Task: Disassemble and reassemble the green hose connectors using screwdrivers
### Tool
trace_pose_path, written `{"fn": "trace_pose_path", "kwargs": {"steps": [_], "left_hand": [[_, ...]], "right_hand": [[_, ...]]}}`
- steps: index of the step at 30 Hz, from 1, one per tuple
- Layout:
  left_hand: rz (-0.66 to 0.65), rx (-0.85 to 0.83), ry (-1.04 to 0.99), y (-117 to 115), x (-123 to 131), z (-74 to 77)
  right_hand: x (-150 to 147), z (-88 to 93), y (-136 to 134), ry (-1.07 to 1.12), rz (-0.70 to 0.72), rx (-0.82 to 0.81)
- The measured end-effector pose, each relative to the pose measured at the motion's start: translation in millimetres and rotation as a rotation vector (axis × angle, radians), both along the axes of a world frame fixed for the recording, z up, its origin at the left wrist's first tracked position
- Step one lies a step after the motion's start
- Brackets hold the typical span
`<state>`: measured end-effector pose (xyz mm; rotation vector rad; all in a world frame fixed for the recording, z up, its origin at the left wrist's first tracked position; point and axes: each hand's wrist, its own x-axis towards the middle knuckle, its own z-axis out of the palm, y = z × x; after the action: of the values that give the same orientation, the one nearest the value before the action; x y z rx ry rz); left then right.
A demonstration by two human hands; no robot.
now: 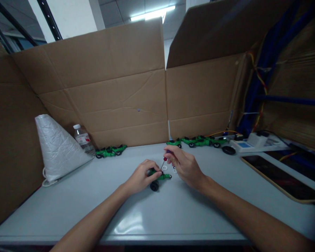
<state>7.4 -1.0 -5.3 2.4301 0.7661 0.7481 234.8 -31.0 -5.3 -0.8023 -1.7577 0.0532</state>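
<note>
My left hand [141,176] is closed around a small green toy car [161,176] with black wheels, pressing it onto the grey table [157,213] at the middle. My right hand [185,164] pinches a small screwdriver [164,161] with a red handle. It stands tilted, with its tip down on the car. Two small white rings [165,168] lie on the table just beside the car and under my right fingers.
Green toy cars stand in a row at the back right [199,141] and a pair at the back left [110,151]. A loose black wheel [228,150], a white bag [56,148], a water bottle [83,140], a dark tablet [280,176] and cardboard walls [120,87] surround the table.
</note>
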Motion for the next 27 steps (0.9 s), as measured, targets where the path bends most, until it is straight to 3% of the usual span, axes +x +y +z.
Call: {"fn": "trace_pose_path", "kwargs": {"steps": [8, 13, 20, 27], "left_hand": [[0.001, 0.023, 0.037, -1.3, 1.1, 1.4], [0.003, 0.028, 0.043, -1.0, -0.4, 1.5], [-0.001, 0.035, 0.038, -2.0, -1.1, 0.3], [0.012, 0.018, 0.004, -2.6, -1.8, -3.1]], "right_hand": [[8.7, 4.7, 5.1, -0.001, -0.026, -0.048], [1.4, 3.2, 3.7, 0.039, 0.137, -0.137], [-16.0, 11.2, -3.2, 0.314, 0.418, -0.375], [-26.1, 20.4, 7.1, 0.446, 0.543, -0.526]]}}
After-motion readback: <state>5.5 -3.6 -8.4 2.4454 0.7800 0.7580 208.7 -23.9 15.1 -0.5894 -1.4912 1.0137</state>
